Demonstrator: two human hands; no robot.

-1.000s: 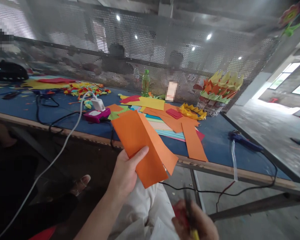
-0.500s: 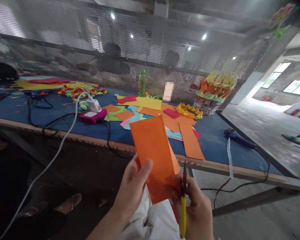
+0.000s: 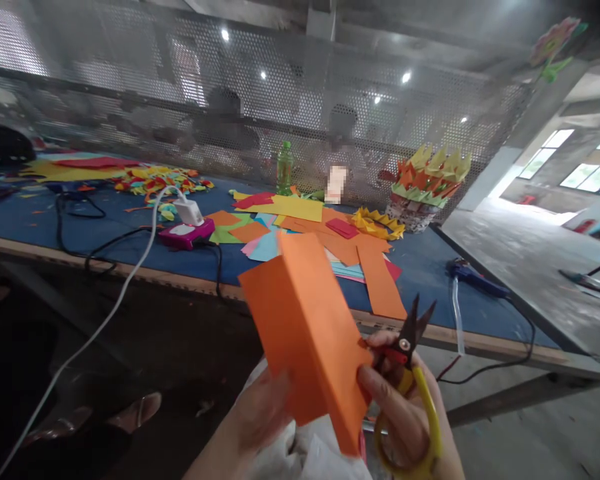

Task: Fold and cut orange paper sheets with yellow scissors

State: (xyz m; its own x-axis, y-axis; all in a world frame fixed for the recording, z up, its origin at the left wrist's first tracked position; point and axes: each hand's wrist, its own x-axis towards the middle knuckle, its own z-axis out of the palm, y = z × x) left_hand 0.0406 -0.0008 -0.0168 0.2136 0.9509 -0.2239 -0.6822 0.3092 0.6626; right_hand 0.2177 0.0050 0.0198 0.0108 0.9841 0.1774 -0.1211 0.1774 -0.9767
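A folded sheet of orange paper (image 3: 307, 333) is held up over my lap, its fold partly spread so that two panels show. My right hand (image 3: 405, 407) pinches the right edge of this paper between thumb and finger. The same hand also keeps hold of scissors (image 3: 405, 347) with yellow handles, their blades parted and pointing up, away from the paper. At the lower left edge of the paper is my left hand (image 3: 263, 407), touching or overlapping it. Motion smears its fingers, so its grip is unclear.
On the blue table (image 3: 420, 300) lie coloured paper sheets (image 3: 300, 208) and an orange strip (image 3: 381, 280). Behind them stand a green bottle (image 3: 284, 170) and a folded-paper basket (image 3: 425, 183). A glue gun (image 3: 477, 277) lies right; a pink power strip (image 3: 186, 233) with cables sits left.
The folded orange paper has turned and spread, now showing its fold and a second panel. My right hand has moved right and rotated, and the scissors' blades now show apart. My left hand has shifted lower.
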